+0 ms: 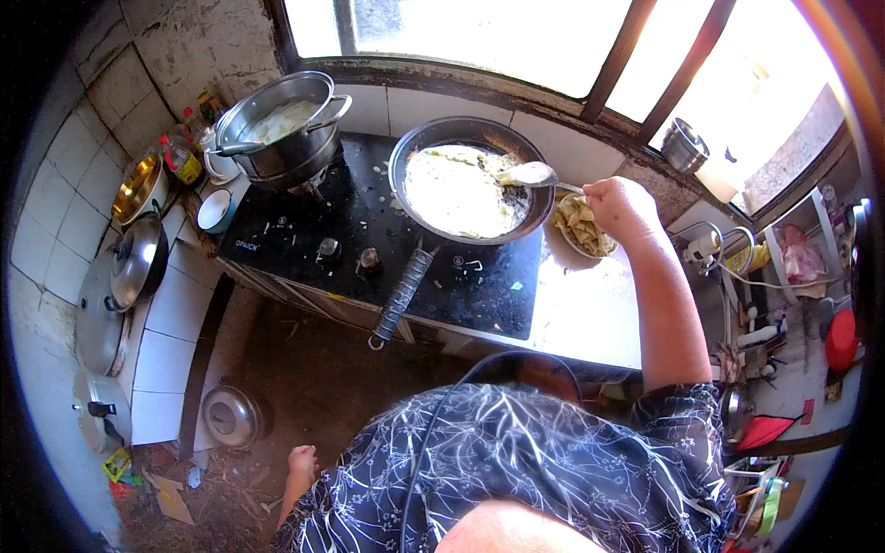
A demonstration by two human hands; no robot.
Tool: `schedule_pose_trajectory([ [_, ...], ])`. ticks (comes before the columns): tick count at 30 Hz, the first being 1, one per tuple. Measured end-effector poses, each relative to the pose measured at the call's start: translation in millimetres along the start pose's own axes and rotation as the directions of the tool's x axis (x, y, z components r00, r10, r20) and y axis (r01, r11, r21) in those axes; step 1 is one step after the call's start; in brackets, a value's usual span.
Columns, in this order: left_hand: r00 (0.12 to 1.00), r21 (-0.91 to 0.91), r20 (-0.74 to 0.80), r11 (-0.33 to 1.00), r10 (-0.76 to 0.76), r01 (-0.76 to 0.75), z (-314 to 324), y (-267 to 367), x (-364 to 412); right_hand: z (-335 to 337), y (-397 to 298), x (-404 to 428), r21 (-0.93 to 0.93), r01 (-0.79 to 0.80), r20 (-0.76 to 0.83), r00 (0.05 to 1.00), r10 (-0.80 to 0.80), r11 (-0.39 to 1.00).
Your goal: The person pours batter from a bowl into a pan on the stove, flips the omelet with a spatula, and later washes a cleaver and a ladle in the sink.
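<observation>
My right hand (620, 207) grips the handle of a metal spatula or ladle (536, 174), whose pale-coated head rests over the food at the right side of a dark frying pan (473, 238). A broad, pale, batter-like layer (449, 186) covers much of the pan's inside, with yellowish-green pieces along its far and right edges. The pan's wrapped handle (406, 290) points toward me over the cooktop's front edge. Beneath my right wrist stands a bowl of folded yellowish pieces (584, 225). My left hand (302, 460) hangs low by my side, fingers curled, with nothing visible in it.
A black glass gas cooktop (332, 290) carries a steel pot (276, 152) of pale contents at the left. Nearby are a small blue bowl (218, 211), bottles (181, 160) and a lidded wok (138, 259). A metal lid or pot (231, 416) sits low at the left.
</observation>
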State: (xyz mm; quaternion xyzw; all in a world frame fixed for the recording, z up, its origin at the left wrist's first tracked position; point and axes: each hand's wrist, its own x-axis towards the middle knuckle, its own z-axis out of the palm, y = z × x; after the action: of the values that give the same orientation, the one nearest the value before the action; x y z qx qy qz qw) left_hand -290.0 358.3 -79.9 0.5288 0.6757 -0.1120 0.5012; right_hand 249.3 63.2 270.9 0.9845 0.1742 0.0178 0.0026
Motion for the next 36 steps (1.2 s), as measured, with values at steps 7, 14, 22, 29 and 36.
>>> schedule_pose_trajectory([
  [7, 0.999, -0.045, -0.031, 0.999, 0.02, -0.021, 2, 2, 2, 10, -9, -6, -0.017, -0.067, 0.058, 0.996, 0.068, 0.998],
  [14, 1.0, -0.046, -0.023, 0.999, 0.016, -0.017, -1, -2, 4, -1, -8, -10, 0.104, -0.017, -0.074, 0.997, 0.025, 0.994],
  [22, 0.999, -0.077, -0.023, 0.997, 0.026, -0.028, -5, -13, 9, 7, -35, -4, 0.012, 0.018, -0.068, 0.998, -0.017, 1.0],
  [29, 0.998, -0.037, 0.041, 0.998, 0.049, -0.047, -8, -21, 9, -31, -15, -8, -0.2, 0.041, 0.033, 0.999, -0.035, 0.979],
  [36, 0.998, -0.026, 0.023, 0.998, 0.057, -0.057, -8, -16, 8, -43, -8, 8, -0.144, 0.063, 0.131, 0.99, -0.044, 0.988],
])
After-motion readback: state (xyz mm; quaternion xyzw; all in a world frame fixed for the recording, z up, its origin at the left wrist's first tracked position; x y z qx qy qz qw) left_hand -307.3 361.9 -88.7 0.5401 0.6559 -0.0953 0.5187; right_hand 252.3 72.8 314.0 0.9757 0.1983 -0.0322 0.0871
